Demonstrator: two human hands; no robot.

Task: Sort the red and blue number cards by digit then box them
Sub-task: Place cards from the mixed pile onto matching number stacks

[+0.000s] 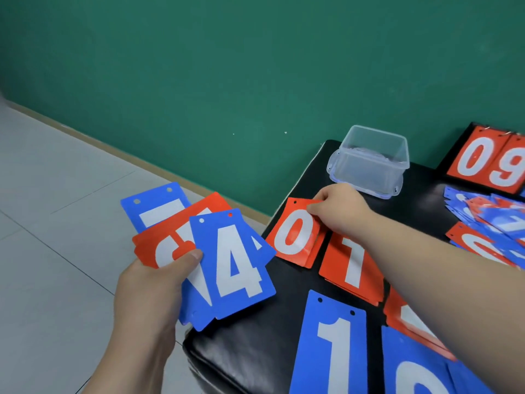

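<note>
My left hand (154, 282) holds a fan of red and blue number cards (204, 251) off the left side of the black seat; a blue 4 (237, 265) is on top. My right hand (338, 209) pinches the top edge of a red 0 card (292, 234) lying on the seat. Beside it lies a red 1 pile (350, 265), with a blue 1 card (332, 345) nearer me. A clear plastic box (369, 160) stands upright at the back of the seat.
A loose heap of mixed red and blue cards (491, 223) lies at the right edge. A red scoreboard flip stand showing 0 and 9 (488, 163) stands at the back right. More cards lie under my right forearm. Green wall behind, tiled floor at left.
</note>
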